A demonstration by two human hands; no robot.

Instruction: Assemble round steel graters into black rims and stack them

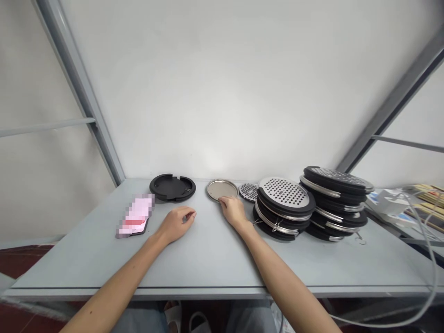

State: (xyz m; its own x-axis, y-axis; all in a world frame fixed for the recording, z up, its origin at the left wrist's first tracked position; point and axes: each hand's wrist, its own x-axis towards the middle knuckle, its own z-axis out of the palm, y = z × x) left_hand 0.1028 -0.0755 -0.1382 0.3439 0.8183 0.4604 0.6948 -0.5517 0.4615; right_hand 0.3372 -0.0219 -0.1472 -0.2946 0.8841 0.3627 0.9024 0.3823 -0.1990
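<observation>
My right hand (233,210) is at the near rim of a round, shallow metal plate (222,188), its fingers bent and closed on that edge; the fingertips are partly hidden. The plate lies flat on the table. My left hand (176,225) rests on the tabletop with its fingers curled in and the thumb near the fingertips, and nothing shows in the gap. Behind it is a black round tray with a notched rim (172,187). A perforated metal disc (248,191) lies right of the plate, partly hidden behind a stack.
Two stacks of black and silver round assemblies, a nearer one (285,208) and a taller one (335,203), stand on the right. A phone (136,215) lies at left on the grey table (204,263). A white cable (433,277) hangs at right. A wall rises behind.
</observation>
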